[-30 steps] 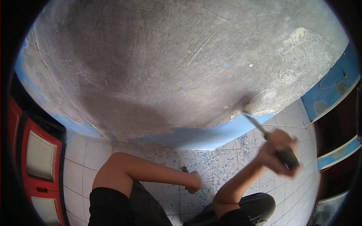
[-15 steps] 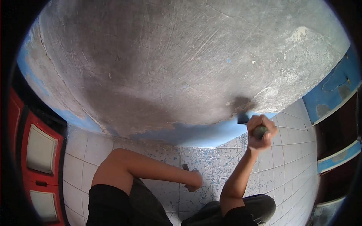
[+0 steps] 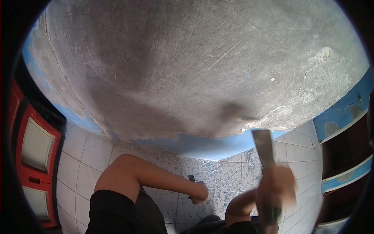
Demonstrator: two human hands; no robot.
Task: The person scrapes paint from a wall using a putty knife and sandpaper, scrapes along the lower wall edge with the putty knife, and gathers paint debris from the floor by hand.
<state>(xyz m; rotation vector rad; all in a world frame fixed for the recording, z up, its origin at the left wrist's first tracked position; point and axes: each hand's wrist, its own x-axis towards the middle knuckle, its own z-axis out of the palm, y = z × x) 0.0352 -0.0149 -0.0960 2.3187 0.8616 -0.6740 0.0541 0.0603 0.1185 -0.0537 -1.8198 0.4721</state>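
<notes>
- Head view, right hand: the right hand (image 3: 277, 187) is closed round the handle of a scraper (image 3: 263, 150), at the near right; hand and handle are blurred, so the place of each finger cannot be told; the blade points away from the person, its far end in line with the blue band (image 3: 218, 148) of the wall (image 3: 175, 70); whether blade and wall touch cannot be told.
- Head view, left hand: the left hand (image 3: 200, 191) is low over the floor (image 3: 83, 160), left of the scraper; its fingers appear curled on a dark object (image 3: 191, 178), which juts out on the far side; the kind of object cannot be told.
- Head view, wall: grey, scratched and cracked over most of its face; blue paint along the foot, with a ragged edge; a pale patch at the far right; a dark shadow (image 3: 231, 111) falls left of the blade.
- Head view, floor: pale tiles; blue and whitish chips (image 3: 218, 169) lie scattered between the left hand and the wall.
- Head view, sides: a red cabinet (image 3: 44, 179) with pale panels at left; a blue board (image 3: 343, 111) with grey patches at right.
</notes>
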